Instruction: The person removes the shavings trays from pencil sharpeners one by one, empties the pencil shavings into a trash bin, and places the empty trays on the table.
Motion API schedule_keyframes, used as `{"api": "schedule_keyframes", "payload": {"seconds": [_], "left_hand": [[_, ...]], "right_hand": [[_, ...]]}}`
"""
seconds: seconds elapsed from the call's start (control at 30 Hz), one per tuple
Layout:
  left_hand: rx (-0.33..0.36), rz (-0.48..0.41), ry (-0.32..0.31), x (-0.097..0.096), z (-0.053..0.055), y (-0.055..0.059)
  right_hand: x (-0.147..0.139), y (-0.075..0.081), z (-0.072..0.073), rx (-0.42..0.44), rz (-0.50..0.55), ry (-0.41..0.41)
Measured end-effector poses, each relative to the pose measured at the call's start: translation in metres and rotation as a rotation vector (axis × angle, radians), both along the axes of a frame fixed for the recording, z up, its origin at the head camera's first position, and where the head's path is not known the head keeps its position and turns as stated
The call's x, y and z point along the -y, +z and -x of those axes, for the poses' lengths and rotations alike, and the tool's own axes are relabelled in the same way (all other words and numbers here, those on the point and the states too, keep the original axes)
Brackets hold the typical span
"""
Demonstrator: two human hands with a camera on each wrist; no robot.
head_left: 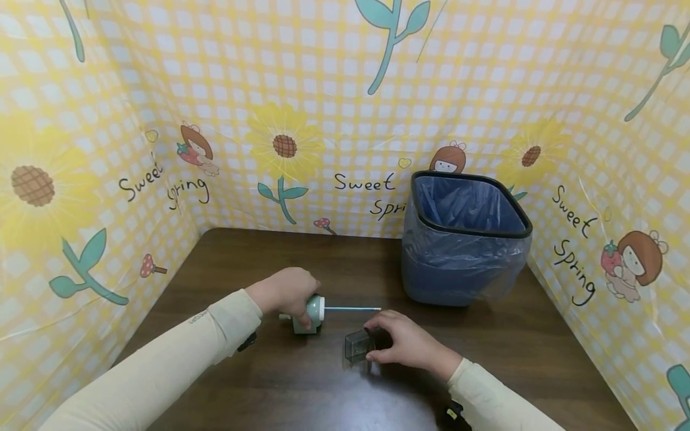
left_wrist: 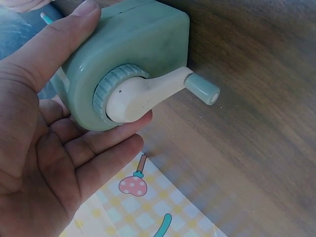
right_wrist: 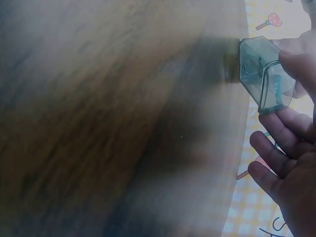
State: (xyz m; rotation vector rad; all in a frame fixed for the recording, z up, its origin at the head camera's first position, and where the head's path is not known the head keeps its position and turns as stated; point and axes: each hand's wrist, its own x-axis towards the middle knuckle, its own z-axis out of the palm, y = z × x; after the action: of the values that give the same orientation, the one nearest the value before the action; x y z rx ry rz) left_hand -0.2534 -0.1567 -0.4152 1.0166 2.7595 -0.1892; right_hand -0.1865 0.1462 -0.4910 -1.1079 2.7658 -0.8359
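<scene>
My left hand [head_left: 286, 292] grips a green crank pencil sharpener [left_wrist: 143, 42] on the brown table, thumb on one side of the body and fingers on the other. Its white crank arm with a green knob [left_wrist: 202, 89] shows in the left wrist view. From the sharpener's white front, a blue pencil [head_left: 353, 309] points right in the head view. Just right of the sharpener, my right hand [head_left: 412, 342] pinches a clear, dark-tinted shavings drawer [right_wrist: 259, 69] between thumb and fingers. The drawer hangs close over the table.
A blue trash bin [head_left: 458, 275] with a clear liner and black rim stands at the back right of the brown table [head_left: 259, 389]. Yellow-checked printed sheeting [head_left: 345, 120] walls in the table at the back and both sides.
</scene>
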Motion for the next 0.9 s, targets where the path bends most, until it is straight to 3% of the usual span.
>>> {"api": "schedule_keyframes", "payload": {"seconds": [0.9], "left_hand": [[0.01,-0.008,0.006,0.0006,-0.0012,0.0014]], "right_hand": [[-0.0012,-0.0019,-0.0036,0.019,-0.055,-0.031]]}}
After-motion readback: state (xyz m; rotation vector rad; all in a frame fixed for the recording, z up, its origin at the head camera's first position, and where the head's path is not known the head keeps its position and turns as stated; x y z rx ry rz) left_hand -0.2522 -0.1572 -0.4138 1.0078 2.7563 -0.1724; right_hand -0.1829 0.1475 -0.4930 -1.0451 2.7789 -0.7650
